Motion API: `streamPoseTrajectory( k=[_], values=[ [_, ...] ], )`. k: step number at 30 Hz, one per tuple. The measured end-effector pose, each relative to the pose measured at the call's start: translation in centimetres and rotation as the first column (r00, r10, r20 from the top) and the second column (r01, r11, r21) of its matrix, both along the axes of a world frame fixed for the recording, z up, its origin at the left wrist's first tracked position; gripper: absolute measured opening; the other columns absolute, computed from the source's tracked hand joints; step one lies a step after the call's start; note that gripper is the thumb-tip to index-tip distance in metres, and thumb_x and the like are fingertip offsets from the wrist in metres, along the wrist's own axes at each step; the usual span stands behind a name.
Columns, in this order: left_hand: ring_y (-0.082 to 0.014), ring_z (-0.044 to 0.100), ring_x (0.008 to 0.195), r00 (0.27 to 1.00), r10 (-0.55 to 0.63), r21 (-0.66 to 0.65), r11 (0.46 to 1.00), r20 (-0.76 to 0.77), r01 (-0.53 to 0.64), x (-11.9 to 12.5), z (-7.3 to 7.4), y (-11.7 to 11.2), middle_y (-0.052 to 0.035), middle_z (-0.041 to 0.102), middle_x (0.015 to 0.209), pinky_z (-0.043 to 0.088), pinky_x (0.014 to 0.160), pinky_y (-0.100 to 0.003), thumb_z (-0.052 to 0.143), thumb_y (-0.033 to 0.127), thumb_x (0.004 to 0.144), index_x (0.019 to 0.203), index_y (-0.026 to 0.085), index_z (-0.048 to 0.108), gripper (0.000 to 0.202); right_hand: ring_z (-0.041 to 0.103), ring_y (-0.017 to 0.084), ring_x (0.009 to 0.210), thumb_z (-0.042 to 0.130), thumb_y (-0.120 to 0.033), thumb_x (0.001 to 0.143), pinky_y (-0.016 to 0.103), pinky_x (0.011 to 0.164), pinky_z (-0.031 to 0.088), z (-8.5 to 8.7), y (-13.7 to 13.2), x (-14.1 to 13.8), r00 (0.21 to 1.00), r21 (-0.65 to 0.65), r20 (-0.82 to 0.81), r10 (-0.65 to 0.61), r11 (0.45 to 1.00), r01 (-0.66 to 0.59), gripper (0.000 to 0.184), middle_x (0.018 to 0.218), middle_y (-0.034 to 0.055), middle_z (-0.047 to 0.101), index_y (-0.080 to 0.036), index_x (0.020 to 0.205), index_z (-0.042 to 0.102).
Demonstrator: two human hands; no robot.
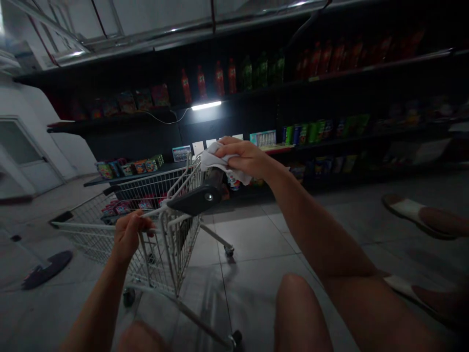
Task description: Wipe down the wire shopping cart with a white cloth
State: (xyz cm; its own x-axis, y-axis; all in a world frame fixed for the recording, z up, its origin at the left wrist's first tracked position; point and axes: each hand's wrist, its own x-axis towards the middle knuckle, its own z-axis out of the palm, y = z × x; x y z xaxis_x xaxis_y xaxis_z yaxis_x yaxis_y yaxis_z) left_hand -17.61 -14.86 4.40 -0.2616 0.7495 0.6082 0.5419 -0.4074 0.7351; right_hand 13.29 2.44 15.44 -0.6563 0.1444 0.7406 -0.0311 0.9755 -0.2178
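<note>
A wire shopping cart [146, 259] stands side-on in front of me, its dark plastic handle end [194, 198] pointing to the right. My left hand [128, 232] is closed around the top rail of the cart's near side. With my right hand [245, 154] I grip a white cloth [214, 159], which lies over the cart's handle bar. The cloth covers much of the bar, and a loose corner hangs below my fingers. Part of the bar's far end is hidden behind the cloth and hand.
Dark shelves with red bottles [219, 78], cans [311, 132] and small packs [139, 167] run behind the cart. A lit tube lamp [206, 105] hangs under one shelf. Another person's foot in a light shoe [410, 210] is at right. A post's round base [49, 270] stands left.
</note>
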Motion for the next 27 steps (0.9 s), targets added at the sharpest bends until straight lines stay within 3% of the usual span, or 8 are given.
streamPoseTrajectory(
  k=[3,10,13,17,19,22,24,27],
  values=[
    [-0.0154,0.052,0.04,0.998,0.041,-0.033,0.999,0.051,-0.039,-0.6,0.4,-0.5,-0.0035,0.056,0.046,0.044,0.039,-0.03,0.041,0.072,0.081,0.05,0.024,0.041,0.058,0.056,0.014,0.096,0.044,-0.006,0.076,0.033,0.092,0.047,0.5,-1.2,-0.8,0.995,0.035,-0.014,0.096,0.995,-0.095,0.032,0.102,0.0042,0.06,-0.018,0.091,0.069],
    [-0.016,0.048,0.043,0.99,0.14,-0.049,0.989,0.003,-0.14,-1.7,1.4,-1.1,-0.0052,0.054,0.041,0.044,0.042,-0.03,0.045,0.064,0.081,0.044,0.025,0.037,0.054,0.055,0.017,0.109,0.041,-0.005,0.082,0.033,0.094,0.047,1.2,-9.0,-2.4,0.956,0.198,0.023,0.292,0.936,-0.291,0.039,0.117,0.0075,0.058,-0.021,0.103,0.07],
    [-0.0169,0.05,0.045,0.986,0.163,-0.026,0.986,-0.047,-0.164,-2.2,1.9,-1.2,-0.0058,0.054,0.042,0.046,0.047,-0.031,0.043,0.061,0.083,0.043,0.025,0.036,0.054,0.057,0.016,0.1,0.043,-0.005,0.08,0.031,0.089,0.048,1.7,-6.9,-2.8,0.948,0.177,0.076,0.31,0.931,-0.319,0.037,0.109,0.0068,0.061,-0.019,0.102,0.069],
    [-0.018,0.06,0.058,0.978,0.178,0.019,0.984,-0.111,-0.177,-1.9,3.2,-2.1,-0.0051,0.066,0.061,0.051,0.057,-0.031,0.042,0.054,0.09,0.061,0.021,0.058,0.046,0.057,0.012,0.086,0.045,-0.004,0.076,0.027,0.082,0.046,2.4,-1.5,-2.7,0.973,0.124,0.114,0.2,0.969,-0.214,0.033,0.094,0.0038,0.062,-0.017,0.094,0.07],
    [-0.0195,0.067,0.076,0.966,0.217,0.133,0.971,-0.143,-0.198,-0.4,4.7,-3.1,-0.0055,0.072,0.079,0.054,0.071,-0.031,0.047,0.049,0.091,0.076,0.02,0.063,0.036,0.056,0.012,0.085,0.046,-0.003,0.075,0.026,0.081,0.046,2.6,-0.8,-2.6,0.986,0.128,0.093,0.137,0.981,-0.149,0.033,0.091,0.0032,0.062,-0.017,0.092,0.07],
    [-0.0205,0.069,0.09,0.919,0.229,0.262,0.954,-0.32,-0.147,3.6,7.6,-5.1,-0.0055,0.073,0.092,0.054,0.08,-0.033,0.047,0.042,0.094,0.09,0.022,0.064,0.027,0.058,0.013,0.09,0.047,-0.001,0.075,0.027,0.083,0.046,2.9,-3.4,-2.7,0.974,0.171,0.1,0.203,0.961,-0.218,0.036,0.096,0.0038,0.062,-0.019,0.095,0.07],
    [-0.0218,0.069,0.089,0.844,0.246,0.307,0.946,-0.476,-0.102,6.9,9.4,-6.3,-0.0063,0.073,0.095,0.054,0.075,-0.033,0.046,0.045,0.094,0.099,0.023,0.064,0.028,0.058,0.014,0.095,0.047,-0.001,0.076,0.028,0.086,0.047,3.2,-6.2,-3.0,0.946,0.202,0.143,0.292,0.927,-0.317,0.038,0.102,0.0048,0.062,-0.02,0.1,0.07],
    [-0.0197,0.065,0.061,0.711,0.326,0.338,0.932,-0.623,-0.132,10.7,10.8,-6.9,-0.0042,0.07,0.077,0.05,0.054,-0.032,0.053,0.056,0.087,0.098,0.025,0.061,0.033,0.058,0.015,0.098,0.048,-0.001,0.077,0.029,0.089,0.047,3.5,-8.6,-3.4,0.916,0.213,0.187,0.355,0.895,-0.391,0.039,0.106,0.006,0.062,-0.02,0.103,0.069]
  ],
)
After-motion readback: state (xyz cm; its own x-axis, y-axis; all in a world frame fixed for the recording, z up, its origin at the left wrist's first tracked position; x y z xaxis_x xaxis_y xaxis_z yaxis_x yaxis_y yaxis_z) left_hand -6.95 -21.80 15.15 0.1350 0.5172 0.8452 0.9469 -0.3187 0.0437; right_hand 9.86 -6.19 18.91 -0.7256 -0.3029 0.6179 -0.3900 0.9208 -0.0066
